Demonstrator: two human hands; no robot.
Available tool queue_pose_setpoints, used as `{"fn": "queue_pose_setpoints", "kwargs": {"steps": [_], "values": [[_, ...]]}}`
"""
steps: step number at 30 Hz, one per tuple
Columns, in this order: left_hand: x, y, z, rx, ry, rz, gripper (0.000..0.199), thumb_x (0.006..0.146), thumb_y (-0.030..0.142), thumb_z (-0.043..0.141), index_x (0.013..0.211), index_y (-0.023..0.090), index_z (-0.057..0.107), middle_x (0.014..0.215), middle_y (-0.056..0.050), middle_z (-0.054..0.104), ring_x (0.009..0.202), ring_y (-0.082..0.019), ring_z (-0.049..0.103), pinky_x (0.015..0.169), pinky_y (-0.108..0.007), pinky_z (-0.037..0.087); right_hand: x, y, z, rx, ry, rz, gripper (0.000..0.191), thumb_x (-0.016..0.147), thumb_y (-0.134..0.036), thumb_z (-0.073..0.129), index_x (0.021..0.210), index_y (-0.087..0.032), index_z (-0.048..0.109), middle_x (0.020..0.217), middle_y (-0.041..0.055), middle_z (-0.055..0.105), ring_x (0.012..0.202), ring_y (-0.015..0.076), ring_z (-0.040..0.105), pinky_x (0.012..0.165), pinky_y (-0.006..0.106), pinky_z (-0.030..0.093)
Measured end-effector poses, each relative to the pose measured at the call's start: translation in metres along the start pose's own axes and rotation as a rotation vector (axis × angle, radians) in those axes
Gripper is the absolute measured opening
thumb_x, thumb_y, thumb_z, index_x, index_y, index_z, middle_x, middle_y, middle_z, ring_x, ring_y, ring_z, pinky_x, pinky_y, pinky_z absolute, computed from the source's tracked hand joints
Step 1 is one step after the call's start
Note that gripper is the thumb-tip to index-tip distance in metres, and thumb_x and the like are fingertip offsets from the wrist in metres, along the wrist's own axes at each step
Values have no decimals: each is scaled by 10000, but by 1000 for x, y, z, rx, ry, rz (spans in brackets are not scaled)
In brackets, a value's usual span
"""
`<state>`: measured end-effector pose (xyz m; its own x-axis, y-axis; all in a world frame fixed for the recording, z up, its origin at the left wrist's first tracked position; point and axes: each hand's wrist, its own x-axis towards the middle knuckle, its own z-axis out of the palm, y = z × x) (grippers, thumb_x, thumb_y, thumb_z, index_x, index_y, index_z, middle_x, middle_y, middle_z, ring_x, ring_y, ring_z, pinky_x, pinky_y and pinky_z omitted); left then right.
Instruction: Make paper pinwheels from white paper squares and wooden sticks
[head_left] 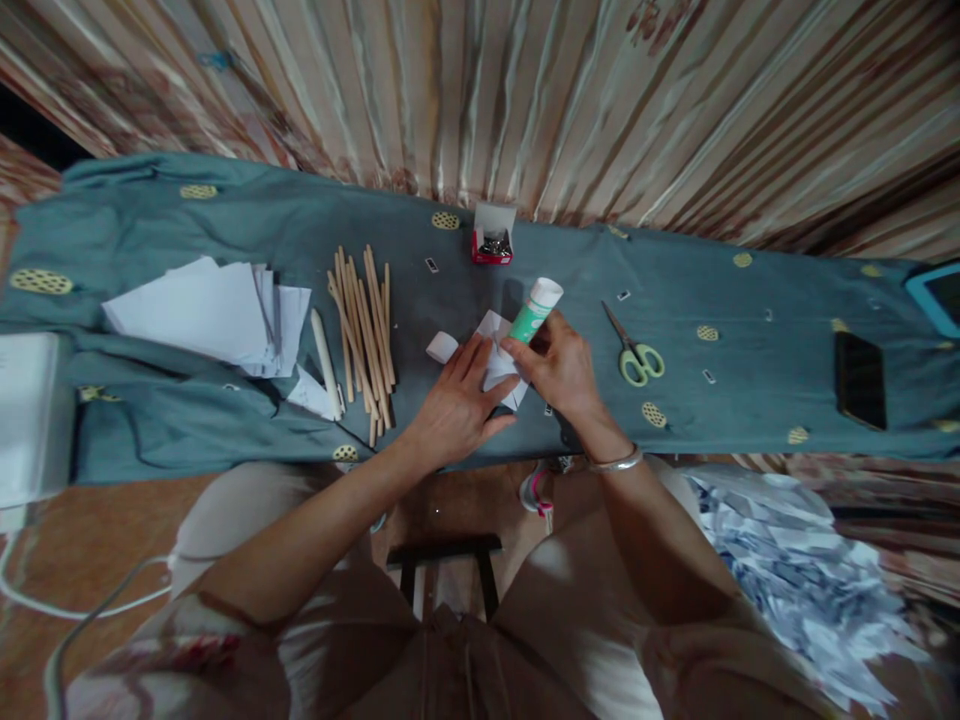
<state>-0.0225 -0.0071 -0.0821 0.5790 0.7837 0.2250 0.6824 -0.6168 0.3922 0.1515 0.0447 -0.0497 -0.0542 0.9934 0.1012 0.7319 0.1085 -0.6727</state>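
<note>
My right hand (561, 368) grips a green and white glue stick (531, 312), tilted with its lower end at a small folded white paper (491, 326) on the table. Fingers spread, my left hand (466, 400) lies flat on that paper and presses it against the cloth. Just left of the fingers is a white cap (442, 347), apparently from the glue stick. The glue stick's tip is hidden behind my right hand's fingers.
Wooden sticks (364, 335), a white pen-like tool (326, 362) and stacked white paper (202, 315) lie left. Behind is an open red box (493, 240) of small metal pieces. Scissors (636, 358) and a phone (860, 380) lie right. Paper scraps (802, 580) fill a bag below.
</note>
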Motion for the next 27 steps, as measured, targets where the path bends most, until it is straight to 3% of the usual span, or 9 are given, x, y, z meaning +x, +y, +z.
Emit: {"fn": "queue_pose_setpoints", "kwargs": {"steps": [14,27], "values": [[0,-1,0,-24,-29,-6,546,896,408,642,1391,217,515,1613,-183,238,1491,-419,190,1140,-641,299,-1,-2,3,-17,-25,-95,388,839,-603,619,920,-226,573,715,24,646,654,211,602,624,322,437],[0,-1,1,-23,-33,0,552,903,404,631,1405,216,502,1598,-197,265,1492,-426,186,1138,-658,291,-2,-7,-2,-38,-108,-154,356,869,-576,596,957,-232,590,767,40,664,713,226,623,671,339,467]]}}
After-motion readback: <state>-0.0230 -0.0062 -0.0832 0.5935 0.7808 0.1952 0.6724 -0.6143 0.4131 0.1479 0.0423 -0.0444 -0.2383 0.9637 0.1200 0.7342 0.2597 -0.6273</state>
